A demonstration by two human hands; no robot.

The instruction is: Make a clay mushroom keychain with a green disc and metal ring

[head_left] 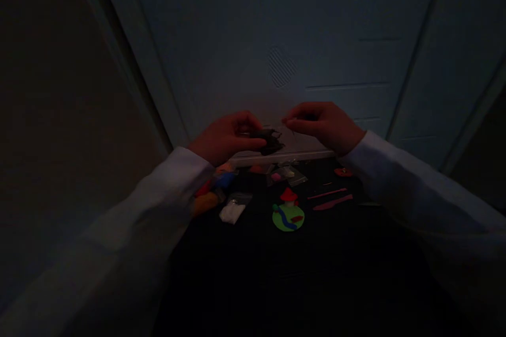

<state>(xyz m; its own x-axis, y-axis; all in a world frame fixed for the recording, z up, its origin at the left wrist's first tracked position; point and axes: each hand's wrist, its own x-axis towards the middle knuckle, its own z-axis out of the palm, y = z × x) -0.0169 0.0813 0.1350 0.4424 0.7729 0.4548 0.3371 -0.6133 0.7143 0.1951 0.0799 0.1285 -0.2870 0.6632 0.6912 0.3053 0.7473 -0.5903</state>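
Observation:
The scene is very dark. My left hand (227, 137) is raised in front of a pale wall and pinches a small dark lump or packet (271, 140), whose kind I cannot make out. My right hand (322, 124) is level with it, fingers pinched together close to the dark thing's right end; what it grips is too small to name. Both arms wear white sleeves. Below the hands, on a dark surface (276, 274), lies a green clay disc (288, 217) with a blue strip and a red cap-shaped piece on it.
Bags of coloured clay, red, blue and orange (213, 189), lie at the left, with a white packet (232, 211). Two pink modelling tools (331, 199) lie at the right, a small red piece (343, 171) beyond them. A pale ledge (282, 157) runs along the wall's foot.

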